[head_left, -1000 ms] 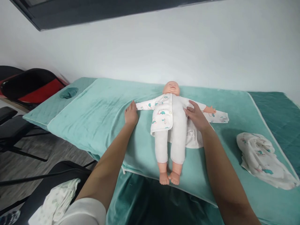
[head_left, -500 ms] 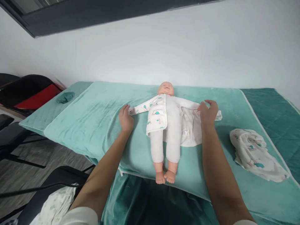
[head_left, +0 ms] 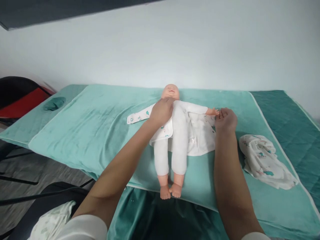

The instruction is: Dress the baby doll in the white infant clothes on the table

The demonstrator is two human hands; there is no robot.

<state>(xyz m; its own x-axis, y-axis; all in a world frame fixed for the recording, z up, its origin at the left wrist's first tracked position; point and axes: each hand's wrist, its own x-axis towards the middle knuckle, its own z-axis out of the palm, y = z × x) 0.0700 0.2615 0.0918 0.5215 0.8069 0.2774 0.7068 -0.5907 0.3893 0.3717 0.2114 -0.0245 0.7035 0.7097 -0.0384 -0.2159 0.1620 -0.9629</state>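
Observation:
A baby doll (head_left: 180, 131) in a white bodysuit lies face up, its bare feet toward me. A printed baby shirt (head_left: 162, 132) covers one side of its chest, with that sleeve stretched out to the left. The shirt's other half is spread flat beside the doll, partly beneath its outstretched arm. My left hand (head_left: 162, 111) is closed over the shirt's front edge by the doll's neck; its fingertips are mostly hidden. At the doll's hand on the right, my right hand (head_left: 226, 120) has curled fingers touching the small fingers and hides the far sleeve's end.
A bunched printed garment (head_left: 266, 161) lies to the right on the green bed cover (head_left: 100, 116). A hole (head_left: 54, 103) shows at the bed's left end. Dark chairs stand at the left, with a pale cloth (head_left: 53, 221) on the nearest. A wall runs behind.
My left hand has moved right from the sleeve's cuff to the doll's upper chest. My right hand stays by the doll's other hand, its fingers now more curled. The view has shifted slightly.

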